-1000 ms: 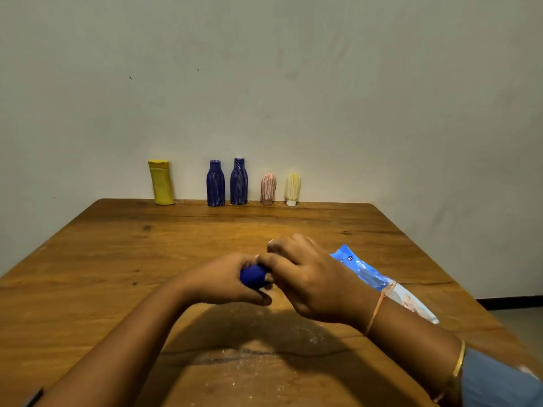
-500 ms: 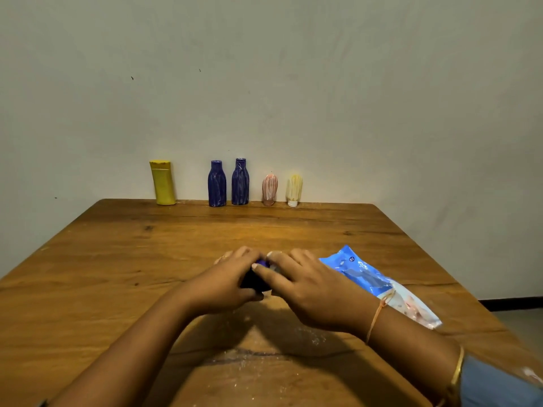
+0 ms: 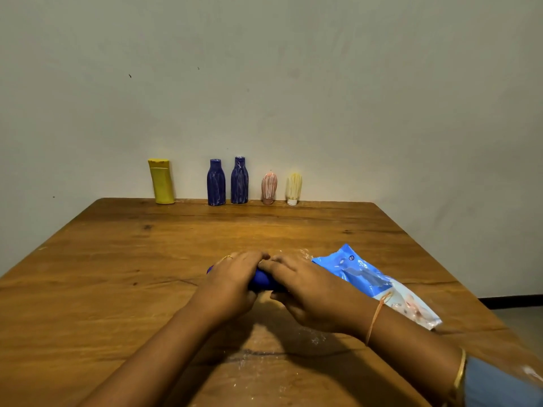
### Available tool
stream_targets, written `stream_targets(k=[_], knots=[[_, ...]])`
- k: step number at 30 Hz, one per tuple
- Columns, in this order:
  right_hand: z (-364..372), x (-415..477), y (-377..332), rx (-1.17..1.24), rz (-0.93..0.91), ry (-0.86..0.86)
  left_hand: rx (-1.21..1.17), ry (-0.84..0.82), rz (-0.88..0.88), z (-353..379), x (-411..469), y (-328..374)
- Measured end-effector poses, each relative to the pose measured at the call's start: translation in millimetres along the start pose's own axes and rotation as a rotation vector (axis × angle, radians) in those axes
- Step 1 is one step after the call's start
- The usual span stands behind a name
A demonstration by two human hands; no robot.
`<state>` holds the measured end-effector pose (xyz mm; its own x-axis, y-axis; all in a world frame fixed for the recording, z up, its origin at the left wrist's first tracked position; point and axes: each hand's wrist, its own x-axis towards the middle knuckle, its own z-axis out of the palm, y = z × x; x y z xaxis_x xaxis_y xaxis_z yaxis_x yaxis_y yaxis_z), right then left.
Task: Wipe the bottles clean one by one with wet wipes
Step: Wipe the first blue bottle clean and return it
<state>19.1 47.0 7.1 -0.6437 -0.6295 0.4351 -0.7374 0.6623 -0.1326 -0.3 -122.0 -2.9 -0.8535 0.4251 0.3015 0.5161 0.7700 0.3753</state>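
A blue bottle [image 3: 262,282] lies sideways between both hands in the middle of the wooden table [image 3: 117,274]. My left hand [image 3: 233,284] wraps round its left part; my right hand [image 3: 305,289] curls over its right part. No wipe is visible under the fingers. The blue wet-wipes pack [image 3: 370,280] lies just right of my right hand. Along the far edge stand a yellow bottle [image 3: 161,181], two streaked dark-blue bottles [image 3: 216,182] [image 3: 239,180], a pink bottle [image 3: 269,188] and a cream bottle [image 3: 293,188].
A plain wall rises behind the table's far edge. White powdery specks [image 3: 316,340] lie on the table near my wrists. Floor and a dark skirting board [image 3: 511,302] show at the right past the table edge.
Both hands have lowered and moved away from me with the blue bottle. The fingers now cover more of it, and it lies closer to the tabletop.
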Motion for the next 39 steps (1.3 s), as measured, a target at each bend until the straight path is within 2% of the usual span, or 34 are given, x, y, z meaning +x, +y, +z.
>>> stream_targets(k=[3, 6, 8, 10, 12, 14, 17, 19, 20, 24, 26, 29, 32, 33, 35, 37, 39], knots=[[-7.8, 6.1, -1.8, 0.438, 0.268, 0.016, -0.039, 0.117, -0.034, 5.2, -2.9, 5.2], [-15.9, 7.7, -4.1, 0.901, 0.598, 0.098, -0.202, 0.200, -0.162, 7.3, -2.5, 7.0], [-18.7, 6.6, -3.7, 1.030, 0.778, 0.192, -0.267, 0.205, -0.229, 6.2, -1.1, 5.2], [-19.9, 7.9, -3.1, 0.985, 0.842, 0.309, -0.309, 0.190, -0.256, 8.7, -1.5, 2.6], [-21.5, 11.3, -7.7, 0.830, 0.727, 0.447, -0.351, 0.166, -0.294, 11.7, -2.7, 3.1], [-21.9, 14.8, -16.5, 0.626, 0.496, 0.480, -0.391, 0.145, -0.332, 13.6, -2.1, 6.3], [-4.0, 18.1, -28.2, 0.208, 0.242, 0.303, -0.455, 0.155, -0.319, 14.7, 1.9, 14.0], [8.2, 19.3, -29.6, -0.064, 0.165, 0.262, -0.471, 0.194, -0.302, 13.4, 2.2, 19.9], [10.4, 20.9, -29.0, -0.098, 0.168, 0.251, -0.477, 0.211, -0.295, 12.8, 1.0, 22.2], [1.3, 29.2, -22.1, 0.240, 0.296, 0.217, -0.450, 0.220, -0.241, 15.2, -3.7, 25.5], [1.1, 28.7, -24.9, 0.323, 0.338, 0.287, -0.497, 0.211, -0.283, 16.4, -2.4, 25.8], [8.1, 22.6, -32.6, 0.187, 0.365, 0.351, -0.577, 0.191, -0.345, 14.3, 0.7, 28.4], [10.8, 17.6, -33.3, -0.085, 0.268, 0.336, -0.619, 0.163, -0.370, 13.0, 1.2, 30.7], [10.6, 17.4, -30.4, -0.102, 0.236, 0.331, -0.619, 0.157, -0.370, 12.5, 0.6, 31.1], [6.7, 21.1, -24.6, 0.047, 0.268, 0.298, -0.555, 0.163, -0.354, 12.1, -0.4, 29.9], [-2.2, 25.4, -20.0, 0.314, 0.364, 0.294, -0.495, 0.195, -0.334, 11.5, -0.6, 28.4], [-4.9, 25.5, -17.9, 0.401, 0.405, 0.297, -0.559, 0.215, -0.336, 11.4, 0.5, 28.6]])
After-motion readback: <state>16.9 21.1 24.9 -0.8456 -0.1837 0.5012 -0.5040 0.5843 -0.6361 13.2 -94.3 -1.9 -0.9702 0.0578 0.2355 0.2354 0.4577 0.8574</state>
